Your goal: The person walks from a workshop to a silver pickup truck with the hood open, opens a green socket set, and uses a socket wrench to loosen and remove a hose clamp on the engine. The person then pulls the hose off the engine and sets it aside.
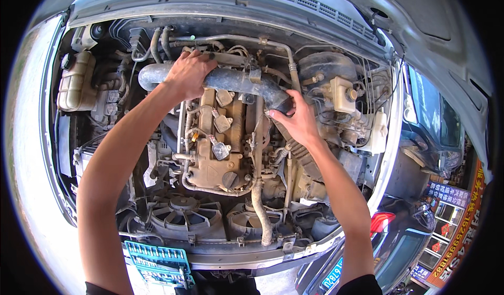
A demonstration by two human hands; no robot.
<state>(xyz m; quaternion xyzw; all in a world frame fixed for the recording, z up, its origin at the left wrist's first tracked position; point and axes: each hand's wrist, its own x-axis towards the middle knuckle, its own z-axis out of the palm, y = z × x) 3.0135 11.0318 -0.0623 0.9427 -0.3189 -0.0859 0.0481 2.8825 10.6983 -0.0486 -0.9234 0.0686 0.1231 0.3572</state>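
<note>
A thick dark-grey intake pipe (236, 81) lies crosswise above the far end of the engine. My left hand (190, 75) reaches over it, fingers curled around its far side left of the middle. At the pipe's right end, my right hand (300, 120) grips the dark rim between thumb and fingers. A ribbed air hose (300, 153) runs toward me just below that end; whether the two are joined is hidden by my right hand. In front of the pipe sits the dusty valve cover (207, 171), with several ignition coils (222, 123) and a round oil cap (230, 179).
A coolant tank (76, 87) stands at the left and a brake fluid reservoir (344, 96) at the right. Radiator fans (184, 217) line the near side. A turquoise socket set (158, 263) lies by the front edge. The raised hood (430, 17) hangs overhead; parked cars stand right.
</note>
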